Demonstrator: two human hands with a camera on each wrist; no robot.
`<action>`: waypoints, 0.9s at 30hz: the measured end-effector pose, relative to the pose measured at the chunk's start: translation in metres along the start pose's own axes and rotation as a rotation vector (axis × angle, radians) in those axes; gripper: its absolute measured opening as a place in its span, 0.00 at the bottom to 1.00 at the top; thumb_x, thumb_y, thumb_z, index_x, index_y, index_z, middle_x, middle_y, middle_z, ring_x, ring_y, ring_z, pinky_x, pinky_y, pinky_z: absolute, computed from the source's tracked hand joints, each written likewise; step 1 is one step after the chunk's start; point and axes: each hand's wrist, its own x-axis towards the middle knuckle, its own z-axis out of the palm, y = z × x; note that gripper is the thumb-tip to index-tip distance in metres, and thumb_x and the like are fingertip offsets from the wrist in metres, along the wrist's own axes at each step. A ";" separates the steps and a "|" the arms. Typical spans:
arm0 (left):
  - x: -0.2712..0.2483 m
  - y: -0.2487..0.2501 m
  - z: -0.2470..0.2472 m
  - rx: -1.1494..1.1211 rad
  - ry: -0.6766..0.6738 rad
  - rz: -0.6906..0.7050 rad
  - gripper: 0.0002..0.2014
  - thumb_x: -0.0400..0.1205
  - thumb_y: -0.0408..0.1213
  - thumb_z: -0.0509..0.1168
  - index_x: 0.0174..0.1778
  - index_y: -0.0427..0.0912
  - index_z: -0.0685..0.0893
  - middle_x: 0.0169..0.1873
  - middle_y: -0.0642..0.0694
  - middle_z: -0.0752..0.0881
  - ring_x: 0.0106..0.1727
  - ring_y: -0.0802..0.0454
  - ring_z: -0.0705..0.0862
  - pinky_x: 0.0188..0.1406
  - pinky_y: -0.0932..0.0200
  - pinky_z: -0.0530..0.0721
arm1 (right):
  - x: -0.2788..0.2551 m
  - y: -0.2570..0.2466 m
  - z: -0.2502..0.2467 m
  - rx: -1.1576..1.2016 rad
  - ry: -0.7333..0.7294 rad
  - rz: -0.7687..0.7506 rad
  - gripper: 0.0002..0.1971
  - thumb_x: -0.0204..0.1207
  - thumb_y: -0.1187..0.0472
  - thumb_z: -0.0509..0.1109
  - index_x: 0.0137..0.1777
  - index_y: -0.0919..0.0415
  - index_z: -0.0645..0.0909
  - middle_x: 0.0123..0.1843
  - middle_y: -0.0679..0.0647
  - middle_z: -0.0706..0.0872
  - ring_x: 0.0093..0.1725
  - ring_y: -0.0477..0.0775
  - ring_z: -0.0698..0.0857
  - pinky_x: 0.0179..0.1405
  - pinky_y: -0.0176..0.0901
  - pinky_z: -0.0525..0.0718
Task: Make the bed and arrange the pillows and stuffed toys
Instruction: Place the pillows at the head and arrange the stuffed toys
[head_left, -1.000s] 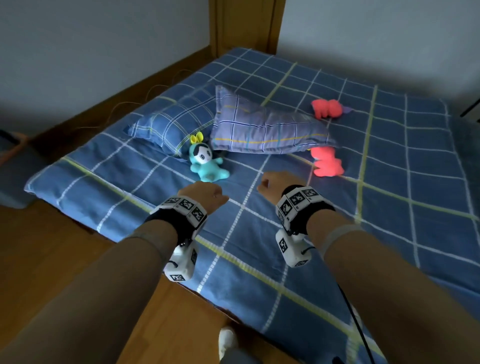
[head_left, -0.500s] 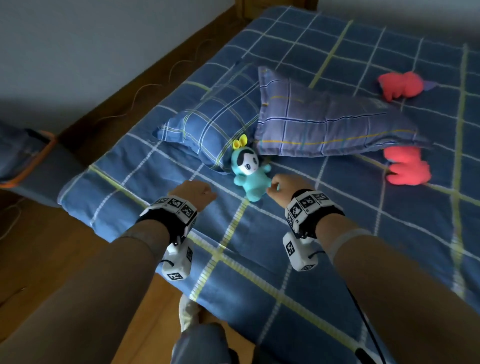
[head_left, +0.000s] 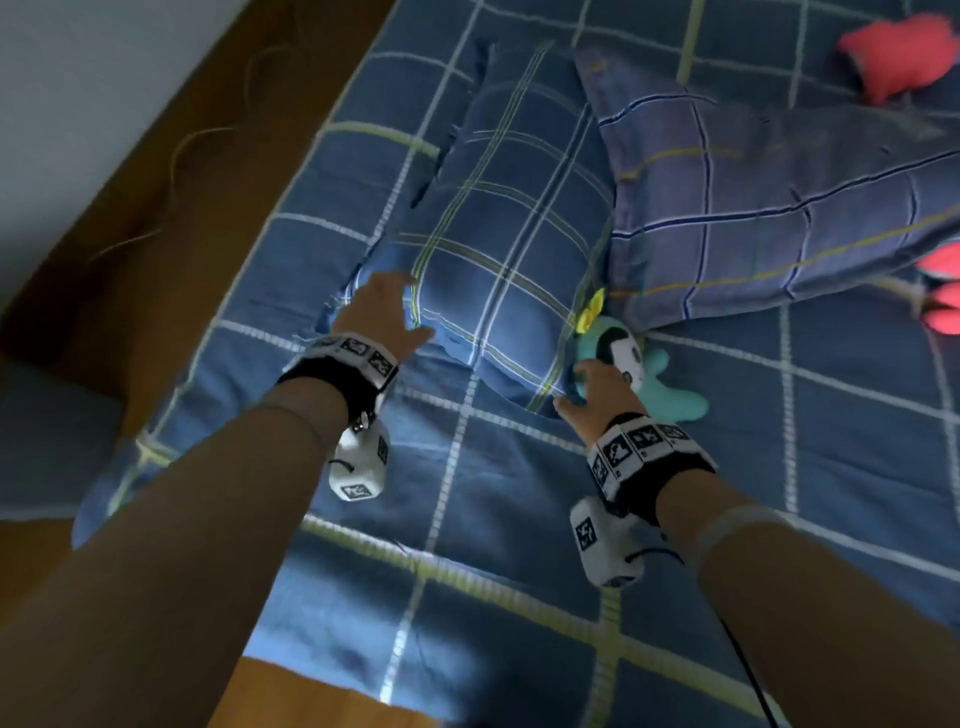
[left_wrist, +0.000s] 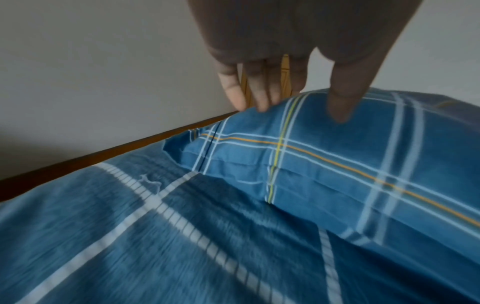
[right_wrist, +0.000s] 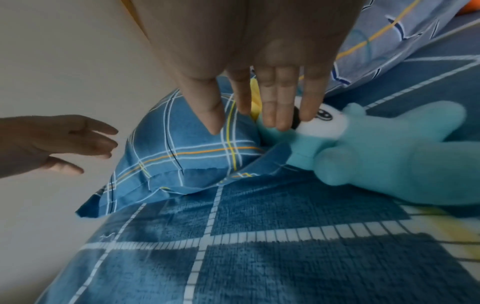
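Both hands reach, fingers straight and holding nothing: left hand (head_left: 382, 312) touching the blue pillow (head_left: 498, 270), right hand (head_left: 589, 389) at its corner beside the teal toy (head_left: 649, 384)

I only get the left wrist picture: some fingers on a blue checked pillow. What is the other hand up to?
Observer: The right hand is over a teal stuffed toy, its straight fingers at the toy's head, beside that same blue pillow.
Operator: Is that the only pillow?
Observer: No. A paler lilac pillow lies to the right of it, and their edges meet just above the toy.
Operator: Any more toys?
Observer: Two. A far pink toy lies beyond the lilac pillow, and a near pink toy lies at its lower right edge, cut off by the frame.
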 end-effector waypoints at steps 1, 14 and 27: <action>0.015 -0.004 -0.003 0.007 0.017 0.016 0.35 0.74 0.41 0.73 0.76 0.41 0.67 0.75 0.37 0.67 0.76 0.39 0.68 0.75 0.46 0.67 | 0.008 -0.006 0.002 -0.001 0.014 0.012 0.26 0.76 0.54 0.68 0.72 0.61 0.68 0.71 0.62 0.73 0.67 0.63 0.77 0.66 0.54 0.77; 0.100 -0.010 0.020 -0.354 -0.141 -0.179 0.59 0.64 0.36 0.81 0.83 0.38 0.47 0.78 0.35 0.67 0.78 0.38 0.68 0.76 0.42 0.68 | 0.061 -0.016 0.006 -0.089 -0.120 0.089 0.22 0.79 0.49 0.65 0.65 0.65 0.77 0.61 0.66 0.84 0.61 0.65 0.82 0.49 0.46 0.78; 0.014 0.071 -0.027 -0.183 -0.107 -0.031 0.34 0.76 0.45 0.71 0.74 0.36 0.67 0.71 0.34 0.77 0.70 0.36 0.76 0.65 0.51 0.74 | -0.017 0.012 -0.047 0.271 0.105 0.133 0.17 0.81 0.59 0.59 0.29 0.53 0.65 0.60 0.73 0.78 0.63 0.70 0.78 0.65 0.57 0.75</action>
